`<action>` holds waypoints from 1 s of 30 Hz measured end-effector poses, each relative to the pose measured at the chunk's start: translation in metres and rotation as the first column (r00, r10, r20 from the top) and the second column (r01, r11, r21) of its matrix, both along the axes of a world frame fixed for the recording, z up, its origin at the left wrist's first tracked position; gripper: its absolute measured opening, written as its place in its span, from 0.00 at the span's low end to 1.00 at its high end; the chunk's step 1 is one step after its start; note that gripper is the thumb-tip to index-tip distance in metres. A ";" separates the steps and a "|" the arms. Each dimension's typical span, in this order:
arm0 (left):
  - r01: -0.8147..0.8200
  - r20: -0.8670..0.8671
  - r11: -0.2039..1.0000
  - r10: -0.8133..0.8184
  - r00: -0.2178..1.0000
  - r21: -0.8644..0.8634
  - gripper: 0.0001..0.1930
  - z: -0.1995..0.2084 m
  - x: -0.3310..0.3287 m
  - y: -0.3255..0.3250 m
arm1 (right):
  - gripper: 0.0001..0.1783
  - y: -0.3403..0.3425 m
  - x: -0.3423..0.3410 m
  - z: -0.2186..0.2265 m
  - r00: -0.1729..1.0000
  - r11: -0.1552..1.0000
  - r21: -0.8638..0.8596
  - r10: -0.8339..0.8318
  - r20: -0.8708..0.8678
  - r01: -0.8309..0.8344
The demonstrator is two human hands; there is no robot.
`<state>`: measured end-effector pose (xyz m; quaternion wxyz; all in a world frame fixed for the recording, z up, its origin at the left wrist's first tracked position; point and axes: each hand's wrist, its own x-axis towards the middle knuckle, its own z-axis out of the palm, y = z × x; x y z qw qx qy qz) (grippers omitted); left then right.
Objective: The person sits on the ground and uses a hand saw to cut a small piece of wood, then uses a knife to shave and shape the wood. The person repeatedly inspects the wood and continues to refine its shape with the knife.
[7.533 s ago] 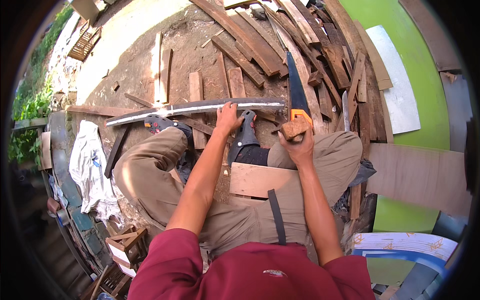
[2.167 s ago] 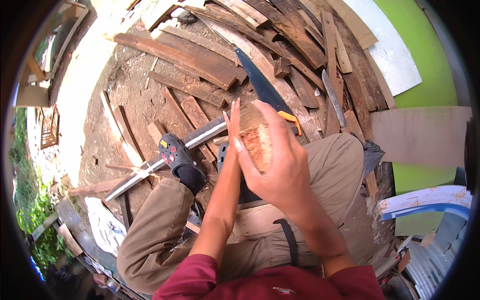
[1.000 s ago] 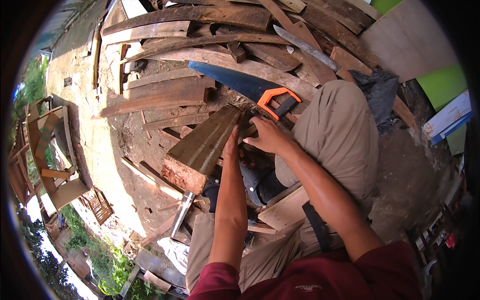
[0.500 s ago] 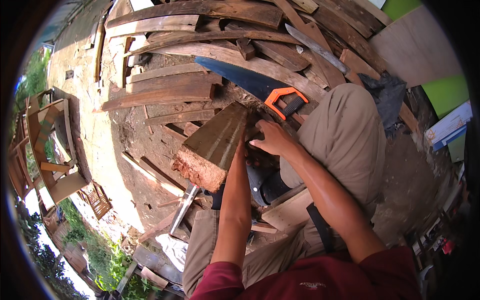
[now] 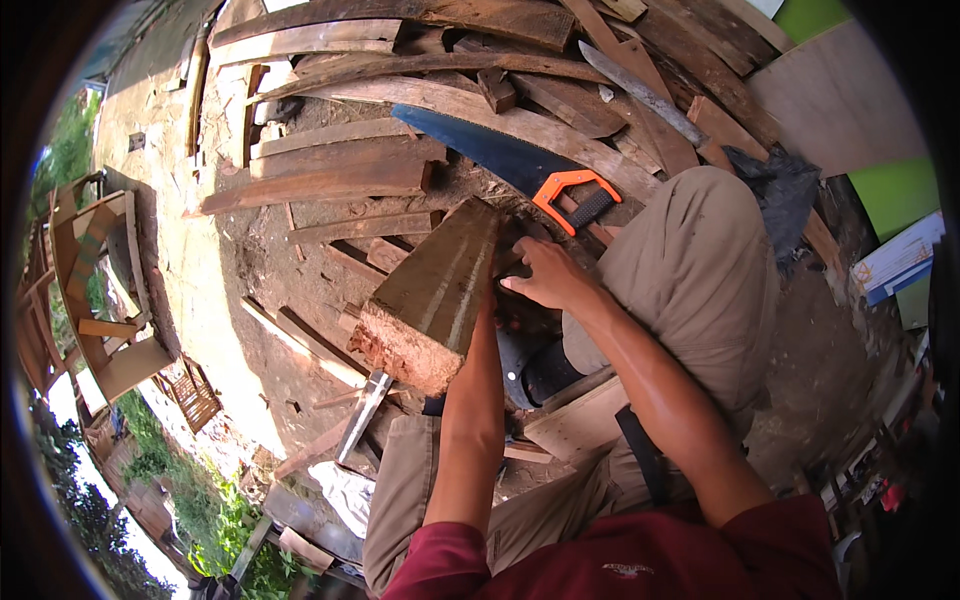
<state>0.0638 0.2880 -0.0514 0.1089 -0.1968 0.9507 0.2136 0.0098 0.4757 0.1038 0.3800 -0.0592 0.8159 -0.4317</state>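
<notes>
A thick wooden beam (image 5: 425, 285) tilts up in front of me, its rough, pale-reddish cut end (image 5: 405, 350) nearest me and two light streaks along its side. My left forearm runs up against the beam's right side. The left hand (image 5: 488, 305) lies mostly behind the beam, its fingers hidden. Just right of the beam's far part is my right hand (image 5: 550, 275), fingers bent, with a gap between thumb and forefinger and nothing visible in it. Beyond it lies a handsaw (image 5: 490, 150) with a dark blue blade and an orange-and-black handle (image 5: 577, 200).
Several planks (image 5: 320, 180) and offcuts cover the ground ahead. A metal-bladed tool (image 5: 365, 415) lies below the beam's cut end, near a white cloth (image 5: 345, 495). Black plastic (image 5: 780, 190) lies beyond my raised right knee (image 5: 700, 250). A wooden frame (image 5: 110, 300) stands far left.
The beam's near end has shifted slightly right and down, and more of the metal-bladed tool shows beside it. My right hand stays almost in place.
</notes>
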 end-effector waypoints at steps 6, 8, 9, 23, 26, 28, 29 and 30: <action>0.014 0.044 0.998 -0.011 0.999 -0.061 0.23 -0.022 0.005 -0.005 | 0.34 -0.002 0.003 -0.004 1.000 1.000 -0.011 -0.025 -0.002 0.025; 0.006 0.129 1.000 -0.008 0.992 0.014 0.23 -0.034 0.009 -0.011 | 0.34 -0.002 0.003 -0.005 0.999 1.000 -0.006 -0.029 -0.012 0.029; -0.001 0.172 0.999 -0.007 0.985 0.048 0.23 -0.040 0.012 -0.013 | 0.34 -0.001 0.003 -0.006 1.000 1.000 -0.011 -0.028 -0.015 0.028; -0.294 0.018 0.926 0.299 0.954 0.239 0.31 -0.006 0.006 0.014 | 0.31 0.006 -0.007 -0.019 0.986 0.968 0.189 -0.158 -0.058 0.166; -0.400 0.043 0.852 0.411 0.911 0.336 0.33 0.023 0.007 0.027 | 0.28 0.010 -0.008 -0.033 0.991 0.951 0.278 -0.128 -0.050 0.137; -0.444 0.136 0.825 0.424 0.895 0.350 0.33 0.041 0.003 0.028 | 0.28 0.004 -0.011 -0.049 0.951 0.901 0.367 -0.129 -0.281 0.231; -0.452 0.178 0.819 0.415 0.892 0.353 0.33 0.050 0.000 0.027 | 0.27 0.002 -0.015 -0.058 0.921 0.865 0.418 -0.114 -0.373 0.277; -0.430 0.152 0.818 0.403 0.902 0.382 0.31 0.058 -0.005 0.027 | 0.28 0.001 -0.021 -0.067 0.931 0.867 0.433 -0.088 -0.354 0.246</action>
